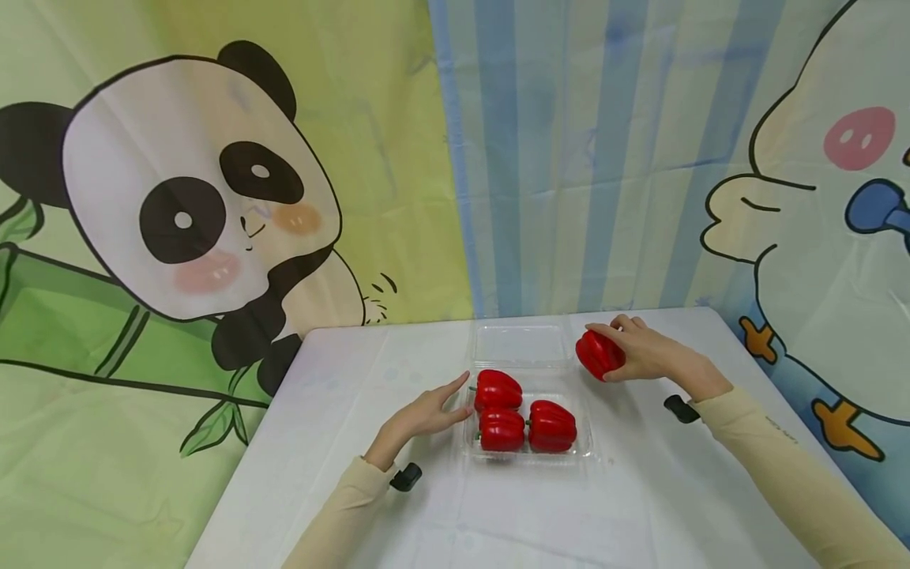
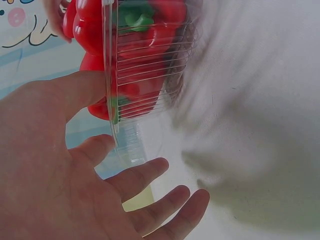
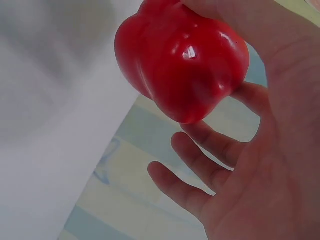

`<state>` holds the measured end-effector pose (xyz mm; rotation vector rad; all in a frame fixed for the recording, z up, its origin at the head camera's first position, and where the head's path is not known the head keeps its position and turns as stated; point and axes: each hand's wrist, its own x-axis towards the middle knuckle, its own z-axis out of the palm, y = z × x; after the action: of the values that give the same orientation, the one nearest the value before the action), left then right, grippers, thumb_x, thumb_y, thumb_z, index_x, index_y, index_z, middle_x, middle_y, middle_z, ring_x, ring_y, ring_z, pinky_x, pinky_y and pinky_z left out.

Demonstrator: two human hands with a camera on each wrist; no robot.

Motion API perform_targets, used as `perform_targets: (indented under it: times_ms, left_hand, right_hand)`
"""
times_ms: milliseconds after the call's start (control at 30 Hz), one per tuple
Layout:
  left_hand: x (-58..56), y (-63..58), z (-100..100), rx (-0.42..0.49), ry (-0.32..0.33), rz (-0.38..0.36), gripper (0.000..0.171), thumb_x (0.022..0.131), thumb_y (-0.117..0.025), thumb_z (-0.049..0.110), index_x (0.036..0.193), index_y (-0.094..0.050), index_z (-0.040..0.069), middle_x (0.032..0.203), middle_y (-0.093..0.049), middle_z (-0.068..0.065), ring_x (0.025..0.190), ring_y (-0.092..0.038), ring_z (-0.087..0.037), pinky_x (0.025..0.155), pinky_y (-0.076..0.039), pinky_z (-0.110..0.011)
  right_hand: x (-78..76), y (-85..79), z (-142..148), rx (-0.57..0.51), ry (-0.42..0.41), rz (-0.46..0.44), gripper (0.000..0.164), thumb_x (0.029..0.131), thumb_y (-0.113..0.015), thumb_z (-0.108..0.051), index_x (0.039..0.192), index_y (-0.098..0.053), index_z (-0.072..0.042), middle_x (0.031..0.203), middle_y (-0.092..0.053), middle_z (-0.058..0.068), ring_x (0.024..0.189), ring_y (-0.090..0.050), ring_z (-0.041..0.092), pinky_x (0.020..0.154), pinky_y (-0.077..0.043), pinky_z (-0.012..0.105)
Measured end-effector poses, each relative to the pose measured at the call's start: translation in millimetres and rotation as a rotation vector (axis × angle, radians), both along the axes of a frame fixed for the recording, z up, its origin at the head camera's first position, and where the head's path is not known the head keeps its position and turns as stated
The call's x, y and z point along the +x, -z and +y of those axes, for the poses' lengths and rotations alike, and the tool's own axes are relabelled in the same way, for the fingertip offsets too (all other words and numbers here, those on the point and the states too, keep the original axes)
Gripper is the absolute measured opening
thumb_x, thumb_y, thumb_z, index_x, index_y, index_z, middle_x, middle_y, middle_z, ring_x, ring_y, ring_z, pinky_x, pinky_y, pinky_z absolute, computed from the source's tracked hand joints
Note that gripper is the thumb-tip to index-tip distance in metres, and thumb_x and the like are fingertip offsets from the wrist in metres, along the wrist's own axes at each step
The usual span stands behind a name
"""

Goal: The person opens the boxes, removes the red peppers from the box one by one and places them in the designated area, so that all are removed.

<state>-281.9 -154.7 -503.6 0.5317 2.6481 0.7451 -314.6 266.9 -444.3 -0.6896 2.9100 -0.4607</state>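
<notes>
A red bell pepper (image 1: 599,355) is pinched between the thumb and fingers of my right hand (image 1: 643,352), above the table at the right of the box. In the right wrist view its glossy lobed end shows, with the other fingers (image 3: 185,192) spread below. Three more red bell peppers lie in a clear plastic box (image 1: 584,442): one at the back left (image 1: 498,390), one at the front left (image 1: 501,430), one at the front right (image 1: 552,427). My left hand (image 1: 430,412) is at the box's left side, fingers extended, its thumb (image 2: 90,92) right at the rim.
The box's clear lid (image 1: 524,348) lies opened out behind it on the white table (image 1: 398,506). A curtain with a panda print (image 1: 213,197) and blue stripes (image 1: 554,174) hangs behind the table. A dark wrist camera (image 1: 407,477) sits by the left sleeve.
</notes>
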Motion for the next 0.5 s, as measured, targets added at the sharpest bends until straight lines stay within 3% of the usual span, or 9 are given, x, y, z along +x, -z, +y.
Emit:
perform_targets:
  times_ms: [500]
  left_hand:
    - [-0.5,0.0,0,0.0,0.002,-0.003,0.076,0.096,-0.057,0.053,0.161,-0.024,0.029,0.161,-0.037,-0.011,0.146,-0.04,-0.037,0.112,-0.038,-0.063]
  right_hand:
    - [-18.0,17.7,11,0.001,0.082,-0.067,0.089,0.079,-0.084,-0.031,0.152,-0.038,-0.009,0.13,-0.046,0.026,0.12,-0.042,0.046,0.079,-0.06,0.05]
